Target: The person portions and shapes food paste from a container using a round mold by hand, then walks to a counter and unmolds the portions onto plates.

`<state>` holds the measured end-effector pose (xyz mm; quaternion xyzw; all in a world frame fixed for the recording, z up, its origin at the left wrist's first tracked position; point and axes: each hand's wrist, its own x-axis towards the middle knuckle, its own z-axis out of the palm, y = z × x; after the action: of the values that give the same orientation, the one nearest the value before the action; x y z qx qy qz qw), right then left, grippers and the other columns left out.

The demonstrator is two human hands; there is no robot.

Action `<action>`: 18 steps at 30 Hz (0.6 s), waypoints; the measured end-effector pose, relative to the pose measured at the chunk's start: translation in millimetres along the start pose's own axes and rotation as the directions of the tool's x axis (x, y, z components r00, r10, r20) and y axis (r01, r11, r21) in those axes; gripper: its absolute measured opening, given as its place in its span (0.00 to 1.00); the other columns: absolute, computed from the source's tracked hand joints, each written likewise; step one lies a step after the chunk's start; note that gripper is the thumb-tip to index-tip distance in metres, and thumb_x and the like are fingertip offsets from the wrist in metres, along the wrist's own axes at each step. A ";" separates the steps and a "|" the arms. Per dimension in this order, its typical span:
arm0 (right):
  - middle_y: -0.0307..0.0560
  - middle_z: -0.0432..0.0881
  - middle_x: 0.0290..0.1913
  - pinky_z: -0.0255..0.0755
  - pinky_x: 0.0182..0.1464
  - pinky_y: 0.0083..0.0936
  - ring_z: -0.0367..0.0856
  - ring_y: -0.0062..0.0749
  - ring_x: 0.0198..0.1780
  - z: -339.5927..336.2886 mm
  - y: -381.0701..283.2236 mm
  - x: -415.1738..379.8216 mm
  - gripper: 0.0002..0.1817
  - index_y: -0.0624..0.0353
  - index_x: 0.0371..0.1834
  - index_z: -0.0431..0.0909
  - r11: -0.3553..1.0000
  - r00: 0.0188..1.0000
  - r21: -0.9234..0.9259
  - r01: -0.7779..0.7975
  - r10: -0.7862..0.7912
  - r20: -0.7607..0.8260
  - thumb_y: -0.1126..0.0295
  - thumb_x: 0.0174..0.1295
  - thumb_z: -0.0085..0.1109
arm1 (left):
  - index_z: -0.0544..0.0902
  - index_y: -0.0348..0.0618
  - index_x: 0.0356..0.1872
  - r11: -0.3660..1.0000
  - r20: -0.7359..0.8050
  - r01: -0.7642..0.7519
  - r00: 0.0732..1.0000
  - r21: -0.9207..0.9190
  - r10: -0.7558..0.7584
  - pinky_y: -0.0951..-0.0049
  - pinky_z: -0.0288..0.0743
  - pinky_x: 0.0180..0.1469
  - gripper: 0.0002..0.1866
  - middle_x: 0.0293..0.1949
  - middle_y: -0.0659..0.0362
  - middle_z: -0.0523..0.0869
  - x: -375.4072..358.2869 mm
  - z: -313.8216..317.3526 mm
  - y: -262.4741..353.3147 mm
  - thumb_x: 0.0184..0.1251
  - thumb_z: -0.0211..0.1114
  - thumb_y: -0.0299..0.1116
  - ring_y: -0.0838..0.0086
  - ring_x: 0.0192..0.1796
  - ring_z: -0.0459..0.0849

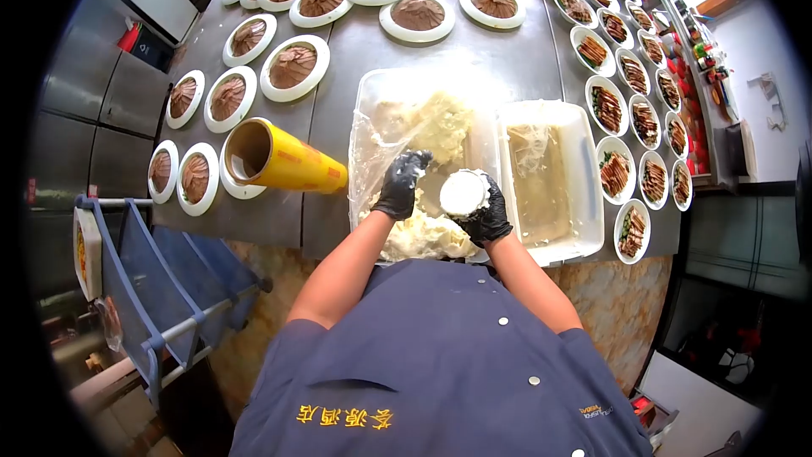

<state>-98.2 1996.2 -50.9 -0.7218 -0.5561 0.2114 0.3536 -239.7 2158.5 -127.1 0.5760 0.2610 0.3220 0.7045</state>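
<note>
My right hand (pixel 491 218), in a black glove, grips a small round white bowl (pixel 463 194) with pale paste smeared along its edge. My left hand (pixel 401 186), also gloved in black, is to the left of the bowl, with loosely bent fingers and bits of paste stuck to them. Both hands are over a clear plastic tub (pixel 359 131). Inside that tub lie a heap of pale mashed paste (pixel 440 123) at the far side and a thicker lump (pixel 427 235) near me. Thin plastic film clings to its left side.
Beside it stands a second plastic tub (pixel 592 237) with paste residue. A yellow cardboard tube (pixel 309 165) lies left. Round plates of fanned meat slices (pixel 292 66) cover the left and back; oval dishes of sliced meat (pixel 606 108) line the right. A blue folding rack (pixel 182 279) stands lower left.
</note>
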 end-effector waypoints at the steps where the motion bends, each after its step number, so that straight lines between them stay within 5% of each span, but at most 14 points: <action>1: 0.46 0.84 0.56 0.70 0.67 0.34 0.80 0.38 0.59 2.7 1.1 -1.1 0.26 0.55 0.59 0.78 0.987 0.998 0.150 -0.062 0.065 -0.014 0.61 0.57 0.73 | 0.86 0.33 0.52 0.983 -0.051 0.069 0.996 -0.168 -0.078 0.68 0.77 0.59 0.14 0.53 0.54 0.89 -2.5 9.2 10.1 0.74 0.57 0.27 0.70 0.52 0.85; 3: 0.46 0.84 0.56 0.69 0.68 0.35 0.80 0.39 0.60 9.4 5.2 -2.4 0.26 0.55 0.58 0.79 0.837 0.979 0.518 -0.175 0.202 0.004 0.60 0.57 0.73 | 0.84 0.32 0.57 0.898 -0.059 0.216 0.965 -0.382 -0.257 0.70 0.80 0.57 0.19 0.54 0.54 0.89 -2.5 10.7 27.9 0.65 0.60 0.14 0.70 0.49 0.87; 6: 0.48 0.84 0.56 0.69 0.68 0.39 0.79 0.43 0.60 21.3 21.8 -2.9 0.26 0.55 0.57 0.81 0.177 0.928 0.964 -0.197 0.352 0.125 0.57 0.56 0.73 | 0.83 0.30 0.58 0.897 -0.011 0.207 0.973 -0.389 -0.230 0.68 0.80 0.56 0.20 0.54 0.53 0.89 -1.1 12.7 29.8 0.65 0.61 0.15 0.69 0.50 0.87; 7: 0.48 0.84 0.56 0.69 0.68 0.40 0.79 0.43 0.60 24.0 25.5 -3.6 0.27 0.55 0.57 0.81 0.217 0.929 0.958 -0.187 0.355 0.101 0.57 0.55 0.74 | 0.84 0.33 0.58 0.948 0.013 0.147 0.989 -0.283 -0.150 0.68 0.79 0.60 0.20 0.56 0.51 0.89 -0.1 13.2 24.6 0.65 0.65 0.27 0.66 0.53 0.88; 8: 0.49 0.84 0.56 0.70 0.68 0.40 0.79 0.44 0.60 24.0 30.0 -3.6 0.27 0.55 0.57 0.81 0.341 0.939 0.923 -0.177 0.341 0.055 0.56 0.55 0.74 | 0.86 0.36 0.57 0.982 0.054 0.167 0.984 0.090 -0.172 0.69 0.79 0.59 0.19 0.55 0.52 0.89 0.2 9.7 22.5 0.66 0.64 0.29 0.67 0.53 0.88; 10: 0.49 0.84 0.56 0.70 0.67 0.41 0.79 0.45 0.60 15.6 22.8 -2.3 0.28 0.55 0.57 0.81 0.638 0.957 0.755 -0.152 0.285 -0.048 0.55 0.55 0.74 | 0.89 0.42 0.54 0.668 0.090 0.101 0.965 0.737 -0.245 0.70 0.79 0.58 0.16 0.53 0.54 0.91 0.2 2.3 35.5 0.69 0.63 0.31 0.68 0.53 0.89; 11: 0.49 0.84 0.56 0.70 0.67 0.41 0.79 0.46 0.60 16.2 26.9 -1.7 0.28 0.55 0.56 0.82 0.663 0.957 0.736 -0.135 0.279 -0.075 0.55 0.54 0.75 | 0.91 0.50 0.51 0.526 0.190 -0.078 0.968 0.847 -0.162 0.71 0.79 0.58 0.14 0.50 0.56 0.92 -1.9 -9.1 22.2 0.74 0.58 0.35 0.68 0.52 0.89; 13: 0.50 0.85 0.55 0.71 0.67 0.41 0.80 0.48 0.59 15.2 29.5 1.4 0.27 0.54 0.55 0.83 0.711 0.955 0.695 -0.104 0.266 -0.129 0.55 0.54 0.75 | 0.90 0.49 0.54 0.672 0.090 0.070 0.976 0.737 -0.200 0.68 0.79 0.59 0.17 0.51 0.56 0.92 -1.4 -9.2 23.9 0.79 0.54 0.38 0.67 0.54 0.89; 14: 0.49 0.85 0.54 0.71 0.66 0.42 0.80 0.48 0.59 7.5 29.8 -1.1 0.26 0.54 0.54 0.83 0.889 0.981 0.452 -0.072 0.145 -0.129 0.55 0.53 0.75 | 0.89 0.47 0.55 0.721 0.019 0.158 0.973 0.675 -0.231 0.68 0.78 0.61 0.18 0.53 0.55 0.91 -5.7 -5.0 33.3 0.80 0.52 0.38 0.67 0.57 0.88; 15: 0.49 0.85 0.54 0.71 0.66 0.42 0.80 0.48 0.58 -3.5 22.4 -1.1 0.26 0.54 0.53 0.83 0.985 0.992 0.174 0.000 0.022 -0.128 0.56 0.53 0.74 | 0.85 0.43 0.62 0.880 0.060 0.093 0.989 0.466 -0.136 0.67 0.74 0.68 0.19 0.61 0.52 0.86 -6.6 -0.5 32.4 0.81 0.50 0.36 0.66 0.66 0.83; 18: 0.48 0.84 0.57 0.69 0.69 0.41 0.80 0.46 0.60 10.3 26.2 2.4 0.24 0.53 0.55 0.82 0.852 0.978 0.509 -0.122 0.191 -0.085 0.56 0.57 0.70 | 0.77 0.42 0.70 0.877 0.164 -0.029 0.985 0.480 -0.057 0.67 0.68 0.73 0.21 0.71 0.54 0.78 -2.5 16.0 38.7 0.82 0.48 0.33 0.68 0.73 0.75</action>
<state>-87.6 1997.9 -77.0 -0.6606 -0.3969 0.3283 0.5462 -235.4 2151.3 -86.0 0.7566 0.2747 0.1908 0.5618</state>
